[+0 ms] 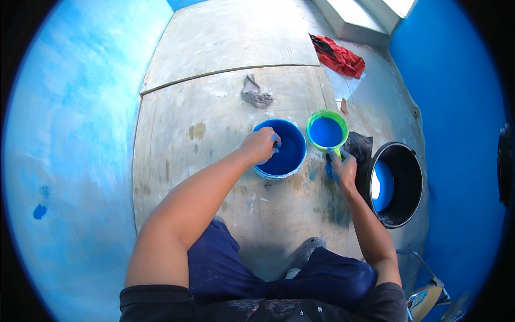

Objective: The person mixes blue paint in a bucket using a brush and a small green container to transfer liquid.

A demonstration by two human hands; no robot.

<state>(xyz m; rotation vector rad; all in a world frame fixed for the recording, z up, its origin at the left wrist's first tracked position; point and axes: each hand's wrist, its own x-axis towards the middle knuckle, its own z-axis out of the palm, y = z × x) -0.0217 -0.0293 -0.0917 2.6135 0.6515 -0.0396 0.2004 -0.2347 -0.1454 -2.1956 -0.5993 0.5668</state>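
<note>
My left hand (263, 144), paint on its curled fingertips, is over the left side of a bucket (287, 150) of dark blue paint; what its fingers hold, if anything, is hidden. Just right of that bucket, my right hand (343, 167) grips the handle of a green dipper (327, 130) holding bright blue paint, held level. A larger black bucket (405, 188) with blue liquid inside stands to the right of my right hand, beside a crumpled black plastic piece (358, 145).
A grey rag (256, 92) and a red-and-black cloth (343, 59) lie ahead on the stained board floor (198, 118). Blue walls (70, 139) rise at both sides. A pale step (354, 21) is at the back right, and a metal-framed object (429, 292) is at lower right.
</note>
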